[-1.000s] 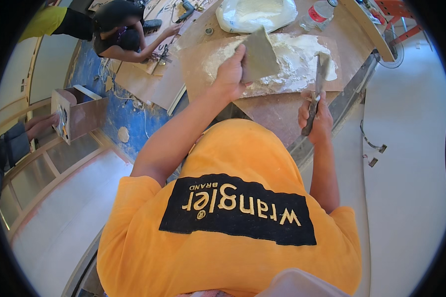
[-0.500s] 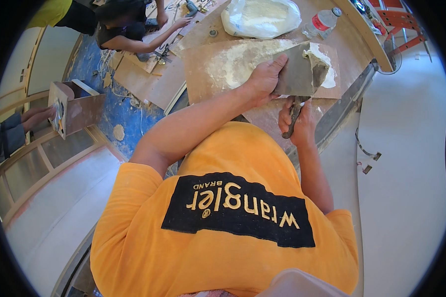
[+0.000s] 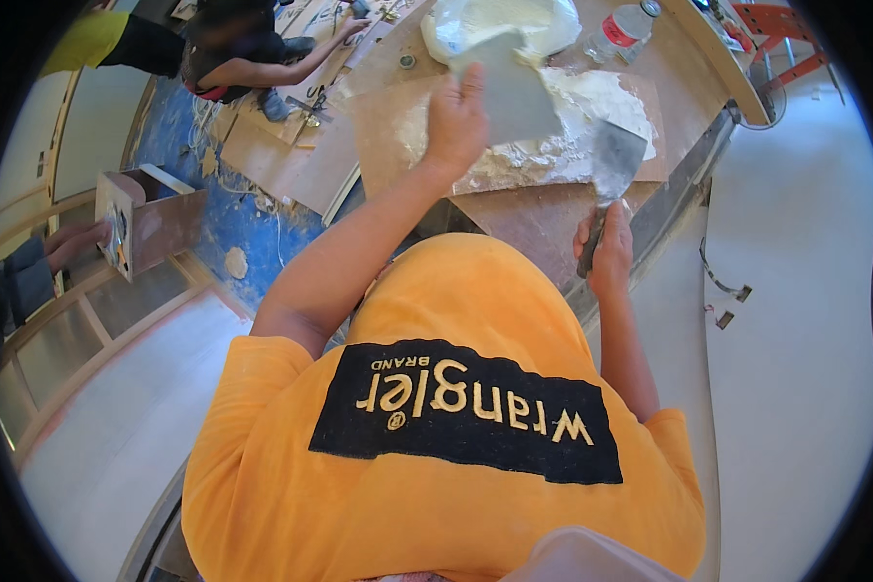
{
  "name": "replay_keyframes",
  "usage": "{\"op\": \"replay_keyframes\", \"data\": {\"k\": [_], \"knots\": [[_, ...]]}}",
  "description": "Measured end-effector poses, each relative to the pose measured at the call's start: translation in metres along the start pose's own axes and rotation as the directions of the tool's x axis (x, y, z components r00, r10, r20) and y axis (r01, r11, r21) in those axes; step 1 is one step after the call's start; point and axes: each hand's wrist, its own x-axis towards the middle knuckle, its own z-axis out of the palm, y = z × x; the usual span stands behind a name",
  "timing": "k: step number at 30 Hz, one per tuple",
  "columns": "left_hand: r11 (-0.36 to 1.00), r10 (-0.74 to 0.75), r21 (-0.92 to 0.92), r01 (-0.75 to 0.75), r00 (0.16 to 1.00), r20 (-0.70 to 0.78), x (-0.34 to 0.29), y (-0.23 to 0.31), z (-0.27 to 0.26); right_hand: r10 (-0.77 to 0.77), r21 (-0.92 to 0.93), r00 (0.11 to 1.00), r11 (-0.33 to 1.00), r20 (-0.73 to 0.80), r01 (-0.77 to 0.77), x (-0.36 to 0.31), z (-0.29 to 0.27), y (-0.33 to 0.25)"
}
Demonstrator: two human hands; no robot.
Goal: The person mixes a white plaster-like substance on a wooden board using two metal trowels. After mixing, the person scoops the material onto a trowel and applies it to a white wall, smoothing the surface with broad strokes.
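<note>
My left hand (image 3: 459, 121) grips a flat grey rectangular plate (image 3: 516, 95) by its near left edge, thumb on top. A little white paste clings to the plate's far edge. In my right hand (image 3: 611, 250) is a putty knife (image 3: 619, 160), fingers wrapped round its dark handle. Its broad blade points away from me and has whitish smears. Beneath and beyond both tools, white paste (image 3: 606, 102) is spread over a brown board (image 3: 383, 126). The plate hides part of the paste and of the bag behind it.
Beyond the board stand an open white bag of pale powder (image 3: 451, 24) and a clear bottle (image 3: 623, 31). A co-worker (image 3: 247, 58) crouches at the far left. A wooden box (image 3: 155, 218) is at left, an orange ladder (image 3: 786, 44) at far right.
The plate in my left hand has swung left and away, towards the bag. The putty knife has come apart from the plate, its blade now in plain sight. More paste on the board is uncovered.
</note>
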Motion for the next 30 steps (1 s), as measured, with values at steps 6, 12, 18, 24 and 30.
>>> {"op": "replay_keyframes", "data": {"k": [6,12,18,24,30], "knots": [[0.946,0.302,0.147,-0.287,0.949,-0.092,-0.003,0.012,0.006,-0.009,-0.297,0.983,0.953,0.182,0.064,-0.015,0.023,0.000],[0.922,0.292,0.177,-0.345,0.918,0.267,-0.026,0.042,-0.008,-0.112,-0.378,0.964,0.904,0.239,0.199,0.000,0.029,-0.004],[0.848,0.249,0.305,-0.433,0.834,0.493,-0.032,0.024,-0.038,-0.195,-0.236,0.964,0.943,0.183,0.236,0.008,0.033,-0.029],[0.896,-0.159,0.429,0.116,0.985,0.066,-0.020,-0.017,-0.084,-0.176,-0.841,0.976,0.503,0.127,0.200,0.020,-0.038,-0.037],[0.974,-0.061,0.207,0.091,0.987,-0.148,-0.020,-0.071,-0.137,0.127,-0.743,0.988,0.652,-0.091,-0.152,0.003,-0.087,-0.050]]}}
